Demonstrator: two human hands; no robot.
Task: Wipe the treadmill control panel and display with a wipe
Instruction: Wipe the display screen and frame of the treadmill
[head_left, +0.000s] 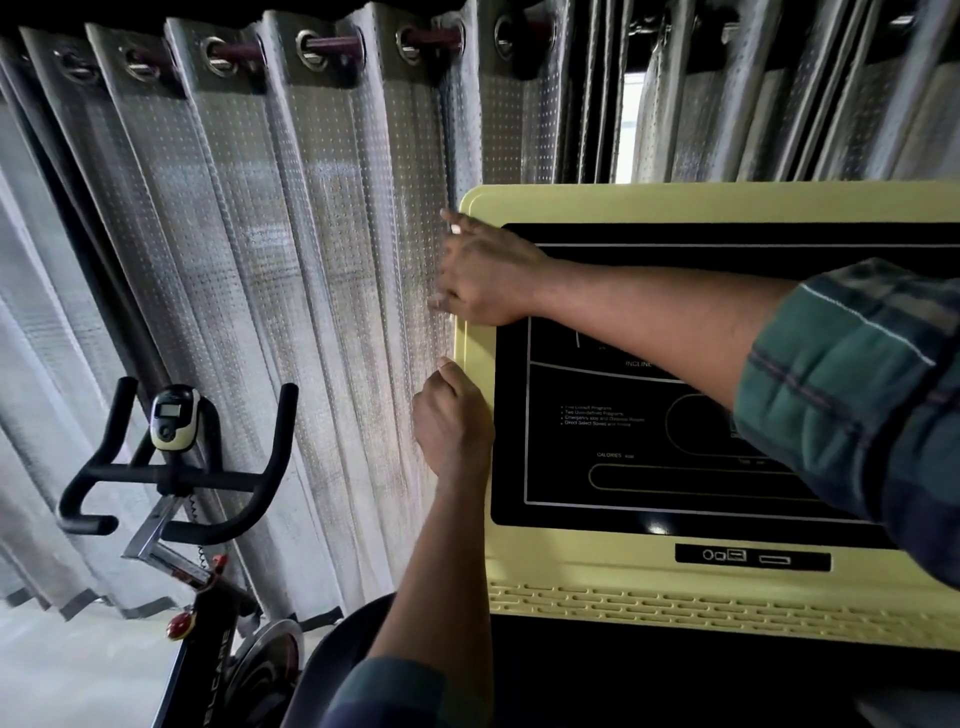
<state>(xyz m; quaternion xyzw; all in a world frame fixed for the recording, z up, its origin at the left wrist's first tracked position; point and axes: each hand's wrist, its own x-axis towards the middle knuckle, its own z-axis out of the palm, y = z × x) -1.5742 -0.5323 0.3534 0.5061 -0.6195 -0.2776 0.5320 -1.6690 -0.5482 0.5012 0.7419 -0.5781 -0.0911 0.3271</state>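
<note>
The treadmill console has a pale yellow frame (727, 202) around a black control panel and display (613, 447) with white outlines and small print. My right hand (485, 275) reaches across from the right and lies on the frame's upper left corner, its fingers reaching past the left edge. No wipe shows; anything under that palm is hidden. My left hand (452, 421) grips the console's left edge lower down, thumb pointing up along the yellow rim. My right forearm and plaid sleeve (852, 395) cover the panel's right side.
Grey perforated curtains (291, 249) hang close behind and to the left of the console. An exercise bike with black handlebars (171, 467) and a small monitor stands at lower left. A port strip (753, 557) and vent slots run along the console's lower yellow part.
</note>
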